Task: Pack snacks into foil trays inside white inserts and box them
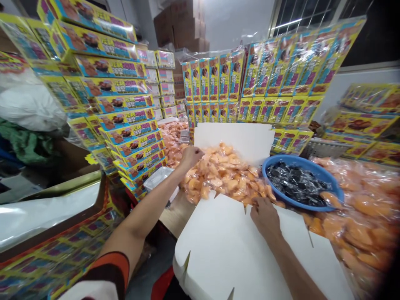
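A heap of orange, shell-shaped pieces in clear wrappers (226, 175) lies in front of me. At its left edge is my left hand (191, 158), fingers curled closed; I cannot make out what they hold. My right hand (265, 216) is closed too, its fingertips at the near side of the heap, by the edge of a white cardboard sheet (218, 246) with slits. What is in those fingers is hidden. Behind the heap a white cardboard panel (234, 139) stands upright. To the right sits a blue basin (269, 183) holding black wrapped pieces (296, 183).
Yellow printed boxes (125, 100) rise in a tall stack on the left. Plastic-wrapped boxes (281, 71) stand at the back. More wrapped orange pieces (368, 212) are heaped at right. A clear plastic tray (159, 177) lies beside my left forearm; an open carton (46, 216) is at lower left.
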### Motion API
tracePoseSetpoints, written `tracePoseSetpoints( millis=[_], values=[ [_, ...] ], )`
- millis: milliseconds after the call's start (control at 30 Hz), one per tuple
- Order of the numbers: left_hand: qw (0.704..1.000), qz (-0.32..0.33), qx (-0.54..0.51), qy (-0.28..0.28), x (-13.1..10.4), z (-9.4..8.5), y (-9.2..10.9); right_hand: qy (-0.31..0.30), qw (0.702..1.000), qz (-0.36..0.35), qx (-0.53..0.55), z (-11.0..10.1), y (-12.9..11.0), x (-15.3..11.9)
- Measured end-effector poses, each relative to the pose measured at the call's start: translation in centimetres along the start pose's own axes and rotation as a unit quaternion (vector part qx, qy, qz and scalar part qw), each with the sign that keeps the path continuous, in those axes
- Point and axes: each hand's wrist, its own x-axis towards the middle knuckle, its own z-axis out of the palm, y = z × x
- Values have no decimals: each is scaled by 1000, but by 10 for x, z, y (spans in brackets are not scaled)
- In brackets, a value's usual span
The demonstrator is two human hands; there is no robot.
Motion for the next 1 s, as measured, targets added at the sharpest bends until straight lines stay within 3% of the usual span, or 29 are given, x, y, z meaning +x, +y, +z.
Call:
tracePoseSetpoints(
  millis=[200, 400, 500, 600, 733, 800, 833, 867, 900, 933, 967, 1000],
  values=[
    [996, -38, -86, -9, 28, -7, 2, 14, 1000, -22, 1, 2, 3, -2],
    [990, -69, -110, -47, 35, -13, 4, 37, 999, -30, 1, 11, 10, -1],
    [992, -64, -107, -37, 38, -21, 6, 44, 998, -46, -2, 14, 11, 0],
    [993, -38, -115, 1, 41, -38, 18, 53, 997, -52, -4, 13, 10, 0],
    [988, -4, -156, 2, 21, -83, 42, 49, 998, -47, -1, 10, 8, 0],
    [980, 4, -173, -94, -16, -110, 42, 44, 998, -39, -3, 9, 7, 0],
    [963, 5, -181, -198, -41, -120, 37, 43, 998, -37, -5, 8, 7, -1],
    [928, -20, -167, -332, -71, -129, 29, 42, 998, -37, -7, 8, 7, -1],
    [871, -73, -138, -465, -104, -134, 18, 42, 998, -36, -9, 8, 7, -1],
    [792, -124, -110, -587, -138, -136, 6, 40, 998, -37, -11, 8, 6, -1],
    [732, -144, -73, -662, -171, -136, -8, 38, 999, -37, -12, 8, 6, -1],
    [704, -138, -39, -695, -200, -134, -22, 35, 999, -36, -13, 8, 5, -1]
  ],
)
